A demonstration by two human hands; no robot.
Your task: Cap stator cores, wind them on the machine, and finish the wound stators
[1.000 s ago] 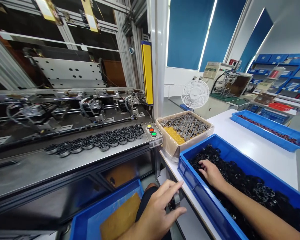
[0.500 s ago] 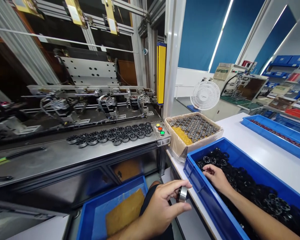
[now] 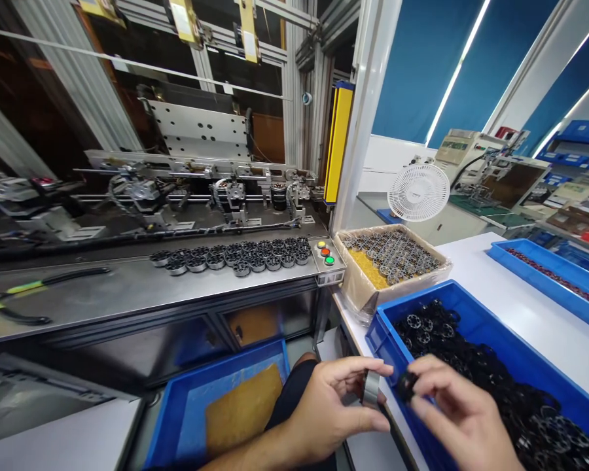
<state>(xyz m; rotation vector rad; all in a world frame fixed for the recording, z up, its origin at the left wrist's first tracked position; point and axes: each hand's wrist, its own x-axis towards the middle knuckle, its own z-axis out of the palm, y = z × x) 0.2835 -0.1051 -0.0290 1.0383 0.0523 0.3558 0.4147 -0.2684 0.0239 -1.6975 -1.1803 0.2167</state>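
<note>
My left hand (image 3: 336,405) holds a silver metal ring (image 3: 371,387), a stator core by its look, gripped by its edge between thumb and fingers. Close to its right, my right hand (image 3: 459,409) pinches a small black plastic part (image 3: 406,384). A small gap separates the black part from the ring. Below and behind the right hand, a blue bin (image 3: 380,327) holds a heap of loose black slotted plastic parts (image 3: 491,366). Rows of black-and-silver rings (image 3: 245,256) stand on the metal ledge of the machine.
A carton (image 3: 366,294) lined with plastic holds rows of metal rings beside a button box (image 3: 330,261). Pliers (image 3: 44,284) with yellow-green and black handles lie on the ledge (image 3: 127,294). A blue tray (image 3: 177,405) sits low, and another blue bin (image 3: 525,258) stands far right.
My right hand has come out of the blue bin with a black plastic part and moved toward the ring. My left hand still holds the ring. The view has turned slightly left.
</note>
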